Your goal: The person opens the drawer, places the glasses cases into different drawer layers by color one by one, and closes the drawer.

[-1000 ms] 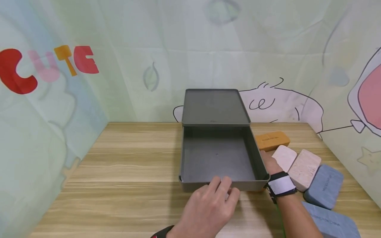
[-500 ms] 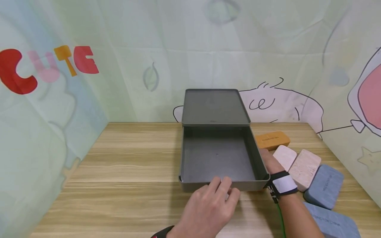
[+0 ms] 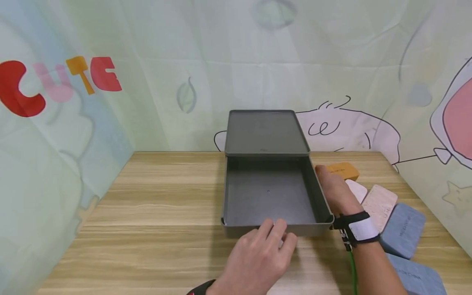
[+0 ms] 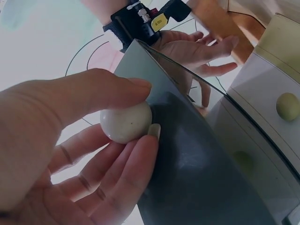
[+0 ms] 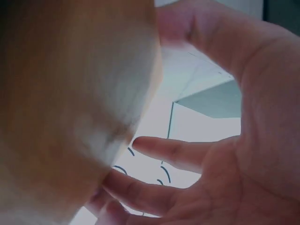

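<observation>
On wood-grain tabletop (image 3: 158,213), before pastel printed backdrop (image 3: 177,37). Pinching knob (image 4: 125,123) with left hand (image 3: 258,260), with right hand (image 3: 336,192) spread near orange block (image 3: 346,170).

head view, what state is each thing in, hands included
Drawer: pulled open, visible inside bare
Left hand: pinching knob
Right hand: at orange block, grip unclear
Orange block: partly hidden by right hand
White block: partly hidden
Tan block: on table
Blue blocks: on table, nearer one partly hidden
</observation>
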Demonstrator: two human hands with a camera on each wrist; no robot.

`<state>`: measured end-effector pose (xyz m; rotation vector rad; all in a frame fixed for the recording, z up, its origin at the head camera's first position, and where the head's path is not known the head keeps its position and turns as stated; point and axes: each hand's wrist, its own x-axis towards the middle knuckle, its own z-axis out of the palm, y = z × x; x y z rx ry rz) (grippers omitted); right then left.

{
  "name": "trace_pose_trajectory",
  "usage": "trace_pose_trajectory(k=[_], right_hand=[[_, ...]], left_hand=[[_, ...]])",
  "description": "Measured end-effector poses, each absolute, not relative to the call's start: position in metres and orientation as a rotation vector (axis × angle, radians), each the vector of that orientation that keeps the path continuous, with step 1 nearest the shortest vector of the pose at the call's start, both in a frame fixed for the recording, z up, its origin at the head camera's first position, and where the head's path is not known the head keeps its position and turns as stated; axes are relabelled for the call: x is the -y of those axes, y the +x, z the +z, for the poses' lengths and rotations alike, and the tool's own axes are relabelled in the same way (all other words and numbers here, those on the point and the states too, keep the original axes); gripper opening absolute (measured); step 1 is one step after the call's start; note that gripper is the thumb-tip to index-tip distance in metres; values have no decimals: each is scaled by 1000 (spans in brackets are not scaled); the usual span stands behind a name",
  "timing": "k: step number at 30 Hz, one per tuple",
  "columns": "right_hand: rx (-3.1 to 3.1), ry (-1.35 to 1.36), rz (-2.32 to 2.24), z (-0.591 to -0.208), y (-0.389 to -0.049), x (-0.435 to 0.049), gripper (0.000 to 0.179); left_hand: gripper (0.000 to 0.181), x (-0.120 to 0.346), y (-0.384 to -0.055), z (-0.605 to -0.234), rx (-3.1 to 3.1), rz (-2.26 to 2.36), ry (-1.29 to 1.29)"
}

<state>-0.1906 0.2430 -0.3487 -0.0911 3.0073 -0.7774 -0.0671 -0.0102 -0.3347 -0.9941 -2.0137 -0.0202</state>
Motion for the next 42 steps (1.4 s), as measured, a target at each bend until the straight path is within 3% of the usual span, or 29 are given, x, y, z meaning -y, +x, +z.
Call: trace_pose_trajectory(k=[10,32,42], right_hand=[[-3089,44,-775,-332,-192,-247,96],[-3258,60,-1182,-306,-171,-247,93],[-3413,-59,-1258,-301,-168,-244,91]], left_hand=[[51,10,-67,-334,2012,-23,-993],[49,10,-67,-334,2025,-10,-997],[48,10,-66,-335,2028,-16,-992]])
